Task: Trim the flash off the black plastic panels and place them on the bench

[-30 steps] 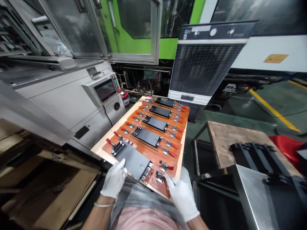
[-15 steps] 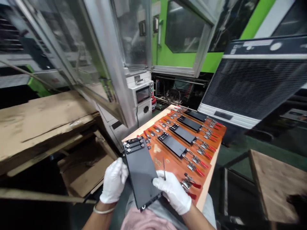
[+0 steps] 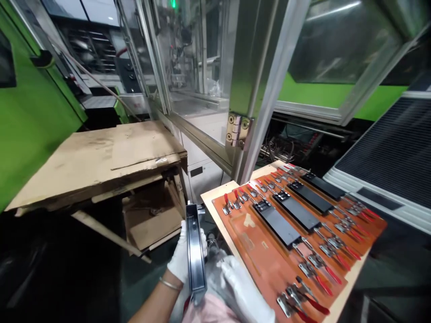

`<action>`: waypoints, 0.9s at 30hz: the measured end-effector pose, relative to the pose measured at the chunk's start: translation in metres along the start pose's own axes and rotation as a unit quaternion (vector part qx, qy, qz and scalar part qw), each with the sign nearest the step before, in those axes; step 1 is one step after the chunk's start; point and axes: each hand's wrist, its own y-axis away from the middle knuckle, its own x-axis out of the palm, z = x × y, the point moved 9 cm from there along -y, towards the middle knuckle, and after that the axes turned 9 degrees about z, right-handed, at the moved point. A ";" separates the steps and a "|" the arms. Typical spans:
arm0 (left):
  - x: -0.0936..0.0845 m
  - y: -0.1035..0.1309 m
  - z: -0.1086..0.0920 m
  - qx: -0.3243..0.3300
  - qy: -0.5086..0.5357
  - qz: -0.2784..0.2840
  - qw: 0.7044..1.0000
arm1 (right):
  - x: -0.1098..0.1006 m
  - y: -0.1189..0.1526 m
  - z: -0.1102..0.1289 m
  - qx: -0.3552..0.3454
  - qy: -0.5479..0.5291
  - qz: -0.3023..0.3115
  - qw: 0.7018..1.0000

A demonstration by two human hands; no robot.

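Observation:
My left hand (image 3: 180, 255), in a white glove, grips a long black plastic housing (image 3: 196, 255) around its sides. The housing stands nearly upright on edge, and its hollow inner side shows. To its right is my right hand (image 3: 240, 285), also gloved, apart from the housing and slightly blurred. Its fingers are curled together, and whatever they hold cannot be made out. Beside it lies an orange fixture board (image 3: 259, 255) with red-handled toggle clamps (image 3: 316, 273). Several black panels rest on the board, the nearest panel (image 3: 278, 224) among them.
A cardboard-covered bench (image 3: 84, 161) stands at the left, with an open cardboard box (image 3: 151, 224) beneath. A metal-framed door with a hinge (image 3: 239, 130) rises ahead, close to the board's far left corner. A grilled cooler unit (image 3: 380, 134) stands at right.
The housing has turned from its flat face to its hollow side, and my left hand now grips it. My right hand has let go of it. The view has swung left.

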 end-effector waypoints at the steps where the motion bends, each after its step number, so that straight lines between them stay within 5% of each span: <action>1: -0.004 0.004 -0.003 0.006 0.011 -0.023 1.000 | -0.006 0.003 0.005 0.008 0.014 0.012 1.000; 6: -0.015 0.020 -0.010 0.006 0.012 -0.128 0.992 | -0.015 0.014 0.048 -0.032 0.121 0.115 0.985; 10: -0.010 0.020 -0.010 -0.011 0.011 -0.129 0.992 | -0.014 0.018 0.062 -0.065 0.193 0.152 0.967; 15: -0.004 0.015 -0.015 0.002 0.022 -0.108 0.994 | -0.016 0.020 0.047 -0.081 0.327 0.101 0.936; 19: 0.004 0.016 -0.008 0.010 0.040 -0.092 0.995 | -0.010 0.014 0.062 -0.165 0.360 0.109 0.912; 24: 0.016 0.023 0.005 -0.019 0.032 -0.096 0.995 | -0.031 -0.008 0.073 -0.114 0.343 0.063 0.930; 27: 0.019 0.025 -0.001 0.000 0.056 -0.087 0.995 | -0.025 -0.006 0.074 -0.110 0.341 0.100 0.928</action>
